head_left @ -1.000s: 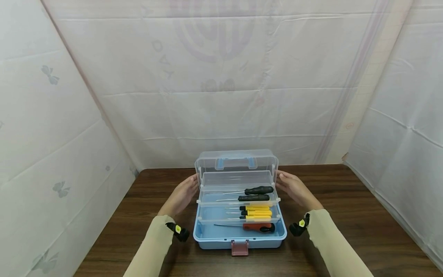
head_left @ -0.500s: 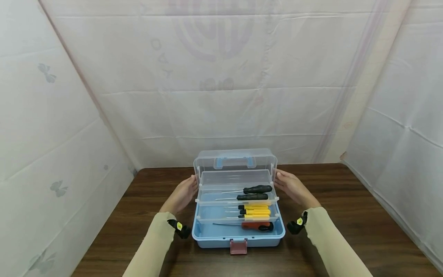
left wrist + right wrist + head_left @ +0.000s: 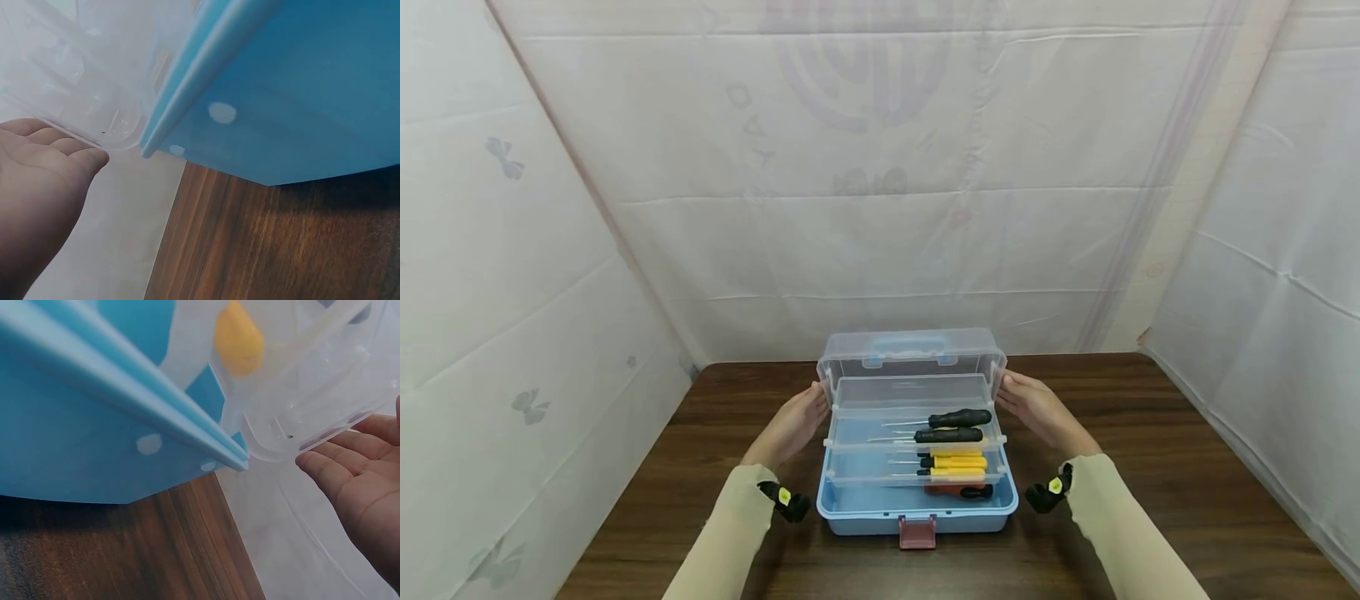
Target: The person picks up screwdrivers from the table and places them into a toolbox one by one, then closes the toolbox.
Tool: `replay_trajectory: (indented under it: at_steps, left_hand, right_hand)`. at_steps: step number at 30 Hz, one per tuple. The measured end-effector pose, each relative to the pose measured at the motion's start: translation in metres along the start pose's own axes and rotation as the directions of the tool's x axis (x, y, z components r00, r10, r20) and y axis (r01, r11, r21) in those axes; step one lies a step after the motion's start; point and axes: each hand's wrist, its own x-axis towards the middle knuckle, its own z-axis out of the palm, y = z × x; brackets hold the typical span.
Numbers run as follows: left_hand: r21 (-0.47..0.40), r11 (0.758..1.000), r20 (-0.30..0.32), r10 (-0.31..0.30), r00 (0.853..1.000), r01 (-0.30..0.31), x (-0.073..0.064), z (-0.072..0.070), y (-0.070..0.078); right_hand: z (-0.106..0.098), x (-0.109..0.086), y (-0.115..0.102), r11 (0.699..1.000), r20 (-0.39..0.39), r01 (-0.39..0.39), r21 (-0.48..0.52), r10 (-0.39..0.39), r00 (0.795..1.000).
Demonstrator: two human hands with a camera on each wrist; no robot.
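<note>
A toolbox with a light blue base (image 3: 857,525) has its clear lid (image 3: 925,342) raised at the back. My left hand (image 3: 793,425) is at the lid's left side, straight fingertips along its edge in the left wrist view. On the other side my right hand (image 3: 1041,412) mirrors it, fingers (image 3: 331,464) extended under the lid's edge. Two black-handled screwdrivers (image 3: 958,418) lie in the upper clear tray. Several yellow-handled screwdrivers (image 3: 961,462) lie in the lower tray. Partly hidden by that tray, a red-and-black screwdriver (image 3: 943,490) rests in the base.
A dark red latch (image 3: 917,533) hangs at the toolbox front. Beneath is a dark wooden table (image 3: 1135,467). White sheeting (image 3: 865,242) rises close behind the table and along both sides.
The lid has tilted slightly forward, and the clear trays have shifted a little forward and down over the base. Both hands keep to the lid's sides.
</note>
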Motion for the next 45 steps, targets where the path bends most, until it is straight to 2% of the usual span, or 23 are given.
replay_trajectory:
  at_steps: [11,20,24,29,35,40,45]
  left_hand:
    - [0.037,0.999,0.031,0.016,0.999,-0.017,-0.007,0.004,-0.002]
    - [0.033,0.999,0.007,0.023,1.0,-0.024,-0.014,0.01,-0.004]
    - [0.015,0.999,0.002,0.043,0.999,-0.043,-0.017,0.013,-0.006]
    - [0.033,0.998,-0.026,0.05,0.998,-0.049,-0.022,0.017,-0.008]
    - [0.068,0.997,-0.052,0.039,0.998,-0.036,-0.029,0.019,-0.011]
    - [0.062,0.996,-0.036,0.059,0.998,-0.056,-0.035,0.022,-0.015]
    - [0.063,0.996,-0.024,0.064,0.998,-0.063,-0.04,0.026,-0.018]
  right_hand:
    - [0.002,-0.008,0.002,0.999,0.007,0.009,0.046,-0.009,1.0]
    - [0.004,-0.016,0.008,0.998,-0.022,0.043,0.055,-0.042,0.999]
    - [0.003,-0.02,0.009,0.995,-0.014,0.077,0.07,-0.077,0.997]
    - [0.006,-0.026,0.01,0.995,-0.01,0.088,0.049,-0.088,0.996]
    - [0.011,-0.031,0.013,0.993,0.005,0.107,0.053,-0.108,0.994]
    - [0.013,-0.036,0.017,0.984,0.059,0.145,0.103,-0.152,0.987]
    - [0.013,-0.04,0.021,0.975,0.096,0.197,0.104,-0.207,0.974]
